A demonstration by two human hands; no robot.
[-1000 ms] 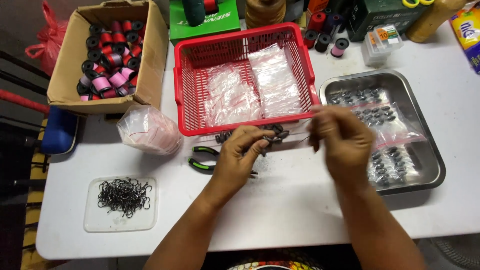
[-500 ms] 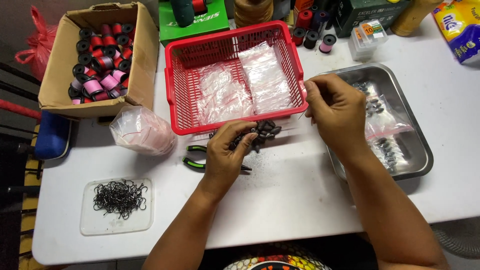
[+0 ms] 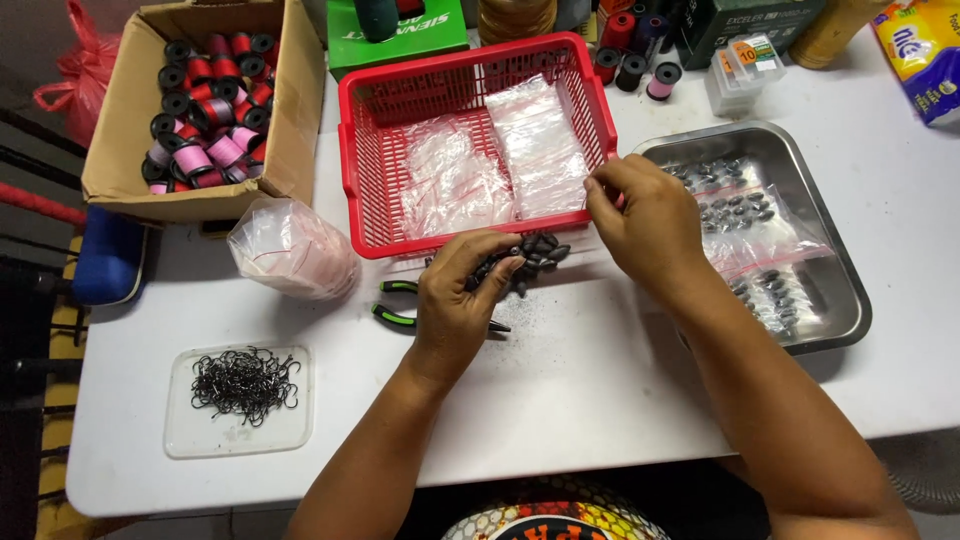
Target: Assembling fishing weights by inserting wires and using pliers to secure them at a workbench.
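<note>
My left hand (image 3: 462, 292) rests on the white table (image 3: 600, 400) with its fingers curled over a small heap of dark oval sinkers (image 3: 535, 254) just in front of the red basket (image 3: 360, 190). My right hand (image 3: 645, 225) hovers at the basket's right front corner, fingers pinched on a small clear zip bag that is mostly hidden behind them. Inside the basket lie two piles of clear plastic bags (image 3: 500, 165).
A steel tray (image 3: 840, 290) with bagged sinkers sits at the right. Green-handled pliers (image 3: 400, 305) lie beside my left hand. A clear lid of black hooks (image 3: 243, 385), a bunched plastic bag (image 3: 292, 250) and a cardboard box of thread spools (image 3: 205, 110) occupy the left side.
My right hand has moved left from above the steel tray to the basket's corner. My left hand has stayed on the sinker heap.
</note>
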